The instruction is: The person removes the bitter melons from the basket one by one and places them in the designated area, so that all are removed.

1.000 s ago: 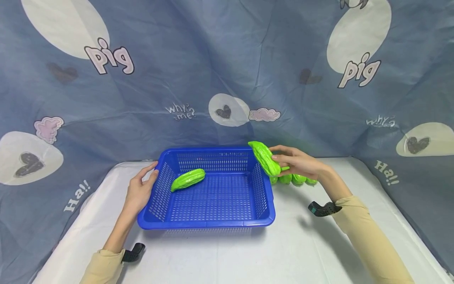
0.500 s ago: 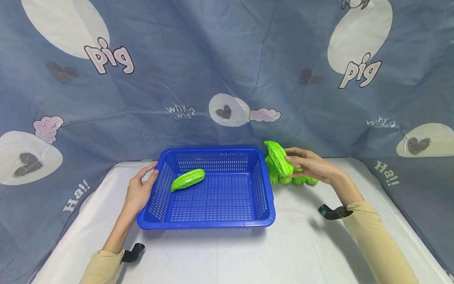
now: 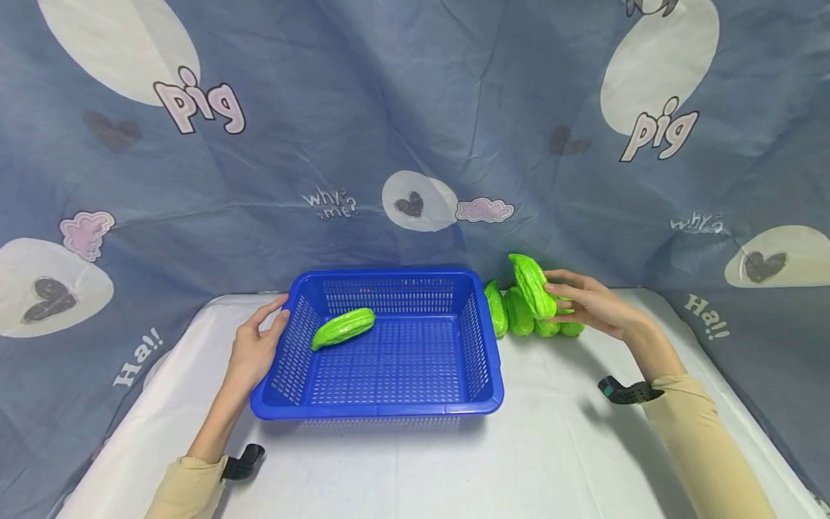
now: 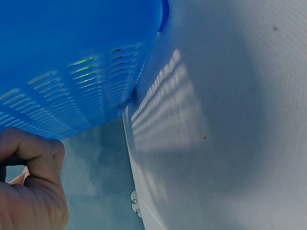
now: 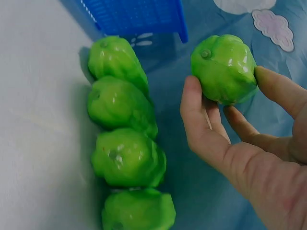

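My left hand [image 3: 256,349] grips the left rim of a blue plastic basket [image 3: 382,410]; in the left wrist view its curled fingers meet the slotted basket wall [image 4: 91,96]. One bright green bitter melon [image 3: 344,329] lies inside, near the left wall. In my right hand [image 3: 596,304], a second bitter melon [image 3: 532,287] is pinched between thumb and fingers, raised with its pointed tip up. Beneath and beside it, several more bitter melons [image 5: 127,158] lie in a row on the table, apart from the held one in the right wrist view.
A white cloth covers the table [image 3: 415,468]. Behind it hangs a blue printed curtain [image 3: 415,130], close to the basket's back rim. The row of melons sits just right of the basket. Each wrist wears a black band [image 3: 625,391].
My right hand has carried the bitter melon rightward, from over the basket's right rim to above the row, uncovering the row's left melons. The left hand and basket have stayed put.
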The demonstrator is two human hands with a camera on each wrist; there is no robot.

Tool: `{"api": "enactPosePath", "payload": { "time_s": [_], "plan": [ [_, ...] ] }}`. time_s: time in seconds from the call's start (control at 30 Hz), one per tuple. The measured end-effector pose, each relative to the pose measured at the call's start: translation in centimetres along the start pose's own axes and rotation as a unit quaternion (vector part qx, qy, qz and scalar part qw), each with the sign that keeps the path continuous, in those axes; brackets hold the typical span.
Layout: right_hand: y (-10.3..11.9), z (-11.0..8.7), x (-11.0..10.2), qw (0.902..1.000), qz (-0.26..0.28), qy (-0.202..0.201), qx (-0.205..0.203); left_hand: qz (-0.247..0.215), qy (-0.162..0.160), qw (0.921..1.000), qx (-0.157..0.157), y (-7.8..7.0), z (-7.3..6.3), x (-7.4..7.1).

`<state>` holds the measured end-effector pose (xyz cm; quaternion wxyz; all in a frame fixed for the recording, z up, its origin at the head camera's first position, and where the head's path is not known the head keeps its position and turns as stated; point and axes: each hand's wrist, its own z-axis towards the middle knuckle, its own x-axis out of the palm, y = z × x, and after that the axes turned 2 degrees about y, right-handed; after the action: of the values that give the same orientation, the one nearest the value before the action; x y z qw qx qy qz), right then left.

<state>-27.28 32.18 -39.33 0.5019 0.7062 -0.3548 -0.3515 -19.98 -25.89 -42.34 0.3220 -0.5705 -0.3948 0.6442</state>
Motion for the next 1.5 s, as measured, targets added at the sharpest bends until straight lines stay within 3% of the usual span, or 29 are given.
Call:
{"api": "enactPosePath", "payload": {
  "time_s": [0.3,0.63,0.93,1.5],
  "plan": [
    [-0.7,-1.4,-1.7,0.9998,0.015,-0.006,-0.011,0.009,-0.006,0.9999,0.0,0.2,0.0,0.0],
    [-2.5,-2.9,-4.3,0.9993,-0.003,-0.037,0.01,0.014,-0.008,0.9999,0.003,0.1,0.0,0.0],
    [-4.4,-4.1,-6.2,0.9978,0.02,-0.059,0.022,0.012,-0.004,0.9999,-0.001,0.0,0.1,0.1],
    [-7.4,-5.0,-8.4,0.9958,0.0,-0.084,0.035,0.012,-0.005,0.9999,0.002,0.4,0.4,0.1]
  ]
}}
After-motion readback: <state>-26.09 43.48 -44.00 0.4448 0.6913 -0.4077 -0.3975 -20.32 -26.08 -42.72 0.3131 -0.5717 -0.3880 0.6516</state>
